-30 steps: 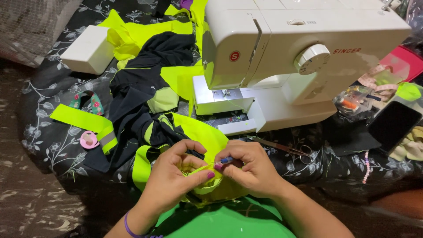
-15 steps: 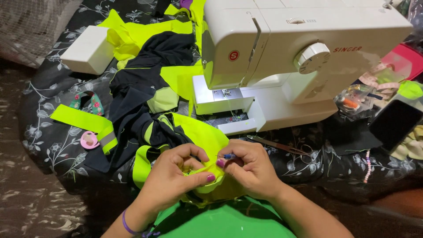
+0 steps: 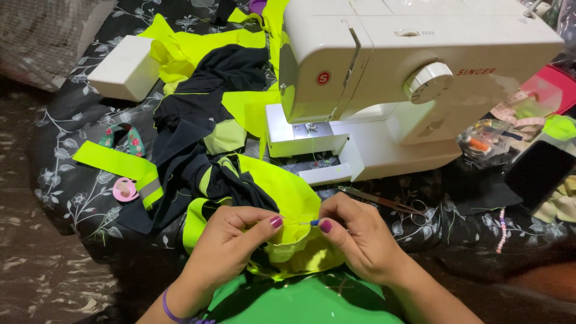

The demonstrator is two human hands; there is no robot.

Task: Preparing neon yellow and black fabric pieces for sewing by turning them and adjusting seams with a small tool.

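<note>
My left hand [image 3: 231, 243] pinches the edge of a neon yellow fabric piece [image 3: 282, 192] at the bottom middle. My right hand [image 3: 360, 240] grips a small blue-handled tool [image 3: 313, 222], its tip against the same fabric edge between both thumbs. The fabric joins a black and yellow garment [image 3: 198, 138] that spreads up to the left. A white sewing machine [image 3: 408, 78] stands just beyond my hands.
A white box [image 3: 123, 67] lies at the upper left, a yellow strap with a grey band [image 3: 120, 165] and a pink round object [image 3: 125, 189] at left. Small scissors [image 3: 384, 201] lie by the machine base. A dark phone [image 3: 537, 174] and a bag of sewing bits [image 3: 486, 141] sit at right.
Both hands have stayed at the yellow fabric edge, shifting only slightly; the blue tool remains pinched in my right hand against the seam.
</note>
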